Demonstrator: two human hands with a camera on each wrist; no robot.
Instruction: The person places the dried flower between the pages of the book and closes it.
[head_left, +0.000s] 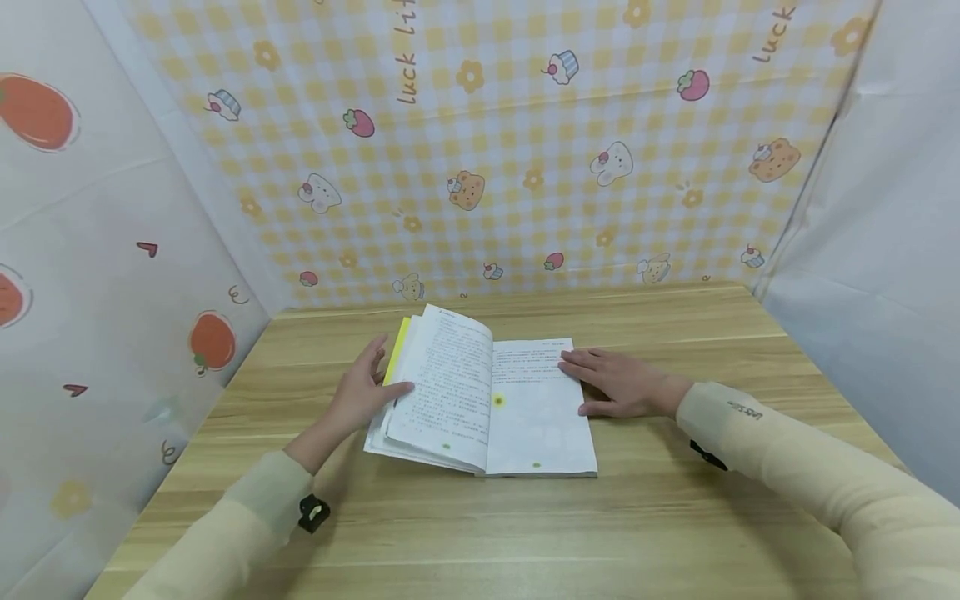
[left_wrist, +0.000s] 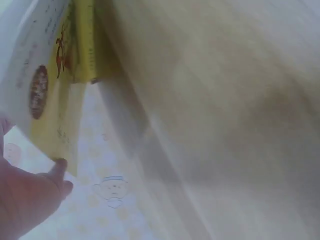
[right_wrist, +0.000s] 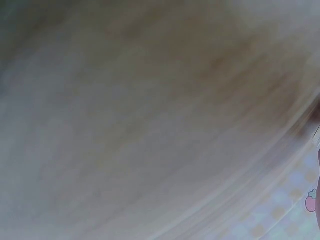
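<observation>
An open book (head_left: 540,421) with a yellow cover lies in the middle of the table in the head view. Its left part is lifted and tilted, and my left hand (head_left: 363,392) grips that edge, thumb over the printed page and fingers behind the cover. From below, the left wrist view shows the yellow cover (left_wrist: 67,120) with the left hand (left_wrist: 30,197) at its edge. My right hand (head_left: 618,383) rests with extended fingers on the right page's outer edge, thumb beside the book. The right wrist view shows mostly blurred table; the right hand's work is hidden there.
The wood-grain table (head_left: 480,542) ends at a yellow checked cloth (head_left: 510,225) behind. White cloth walls stand to the left (head_left: 112,317) and right (head_left: 892,233). Black straps with clips hang under both sleeves.
</observation>
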